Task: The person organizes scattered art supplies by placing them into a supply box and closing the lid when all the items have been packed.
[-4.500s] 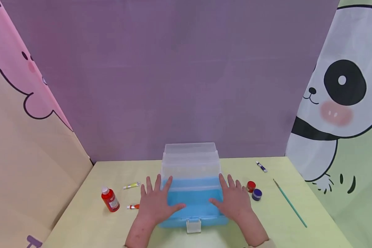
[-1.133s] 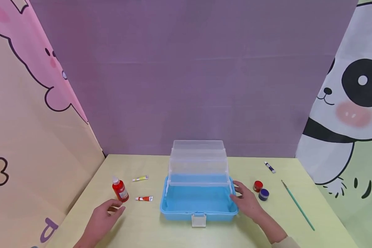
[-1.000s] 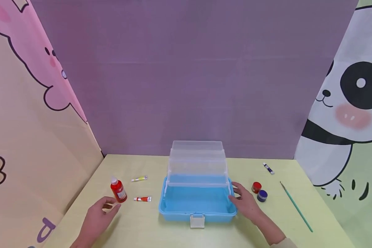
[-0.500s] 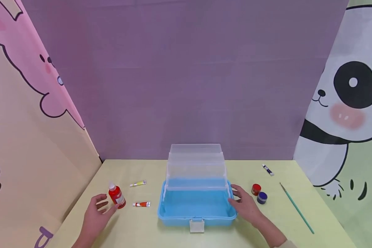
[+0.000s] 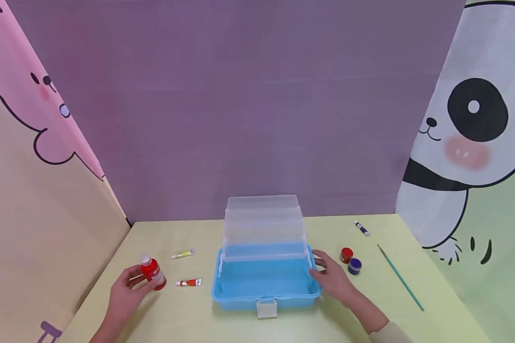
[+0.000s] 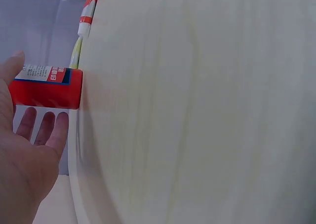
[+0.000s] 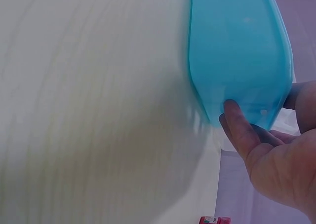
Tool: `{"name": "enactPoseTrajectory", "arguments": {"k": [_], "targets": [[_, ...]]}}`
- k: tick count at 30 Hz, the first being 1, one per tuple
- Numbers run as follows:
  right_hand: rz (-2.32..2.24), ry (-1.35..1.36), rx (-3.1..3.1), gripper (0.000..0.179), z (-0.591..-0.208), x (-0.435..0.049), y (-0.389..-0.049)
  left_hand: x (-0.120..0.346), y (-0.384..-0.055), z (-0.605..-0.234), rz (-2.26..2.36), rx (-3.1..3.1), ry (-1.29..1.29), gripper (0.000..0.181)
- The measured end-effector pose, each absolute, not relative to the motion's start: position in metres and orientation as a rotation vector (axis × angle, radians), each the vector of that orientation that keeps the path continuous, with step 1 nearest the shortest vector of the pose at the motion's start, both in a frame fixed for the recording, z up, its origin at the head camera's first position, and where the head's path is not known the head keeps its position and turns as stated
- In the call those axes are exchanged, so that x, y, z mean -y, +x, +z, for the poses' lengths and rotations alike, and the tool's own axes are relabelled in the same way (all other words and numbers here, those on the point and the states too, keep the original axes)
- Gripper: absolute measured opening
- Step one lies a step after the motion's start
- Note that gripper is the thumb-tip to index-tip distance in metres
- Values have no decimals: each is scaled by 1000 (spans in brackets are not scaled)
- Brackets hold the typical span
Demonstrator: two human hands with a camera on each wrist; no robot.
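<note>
One red btl [image 5: 152,273] stands on the tbl [image 5: 197,326], left of the lid-up blue box [image 5: 233,303], held betw. thumb & index side of my L hand [image 5: 126,294], other fingers loose. My R hand [image 5: 334,281] pinches the box's right wall, thumb at rim, fingers outside. Orange tube [image 5: 190,282] betw. btl & box.

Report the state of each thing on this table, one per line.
Blue plastic box: open
Clear plastic lid: raised back
Whitish plastic latch: unfastened
Red plastic bottle: upright, capped
Slim yellow tube: lying
Slim orange tube: lying, capped
Slim navy tube: lying
Round red jar: upright, apparently closed
Round indigo jar: upright, apparently closed
Slender green paintbrush: lying
</note>
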State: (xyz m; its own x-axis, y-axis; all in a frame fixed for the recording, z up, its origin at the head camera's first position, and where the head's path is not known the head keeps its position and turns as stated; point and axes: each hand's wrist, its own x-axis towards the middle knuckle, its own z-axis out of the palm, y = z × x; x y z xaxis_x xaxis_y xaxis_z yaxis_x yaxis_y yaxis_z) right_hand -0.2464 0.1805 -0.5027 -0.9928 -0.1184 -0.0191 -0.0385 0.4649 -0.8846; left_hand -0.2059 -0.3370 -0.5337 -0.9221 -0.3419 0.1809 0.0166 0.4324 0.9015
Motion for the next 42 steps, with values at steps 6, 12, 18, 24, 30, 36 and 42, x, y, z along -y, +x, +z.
{"name": "enactPoseTrajectory", "arguments": {"k": [6,12,18,24,30,36,42], "targets": [[-1601,-124,-2625,54,-499,-179,-245,337,-211,-537,-1497,2387,253,65],[-1600,-107,-2613,53,-498,-179,-240,335,-212,-539,-1516,2398,272,64],[-1578,-90,-2631,55,-498,-178,-241,336,-213,-539,-1511,2443,309,64],[-1564,-96,-2623,55,-499,-178,-242,337,-214,-541,-1421,2493,376,63],[-1564,-112,-2620,55,-497,-177,-244,340,-217,-540,-1443,2512,416,68],[-1554,-92,-2618,55,-496,-177,-242,340,-217,-537,-1474,2458,364,60],[-1559,-120,-2617,55,-499,-180,-243,341,-214,-526,-1412,2501,352,65]]}}
